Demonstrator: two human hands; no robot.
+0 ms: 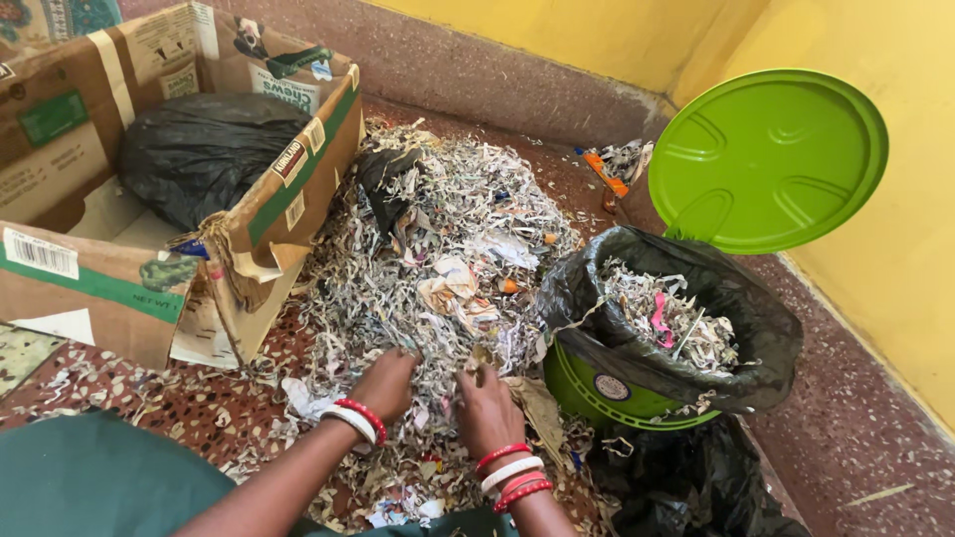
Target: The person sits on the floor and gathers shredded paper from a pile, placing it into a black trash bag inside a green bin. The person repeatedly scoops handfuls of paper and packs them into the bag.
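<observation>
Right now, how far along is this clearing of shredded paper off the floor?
Some is done: the green bin, its black liner in and lid up, already holds shreds nearly to the rim. In hand: the left hand and right hand both dig into the near edge of the shredded-paper pile. Left: most of that pile, spread across the floor up to the cardboard box.

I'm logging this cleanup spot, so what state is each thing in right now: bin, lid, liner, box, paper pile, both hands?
Green bin: upright, lined, nearly full of shreds.
Bin lid: flipped open.
Black liner: folded over the rim.
Cardboard box: open, torn, holding a black bag.
Shredded paper pile: loose on the floor.
Left hand: dug into shreds.
Right hand: gathering shreds.
</observation>
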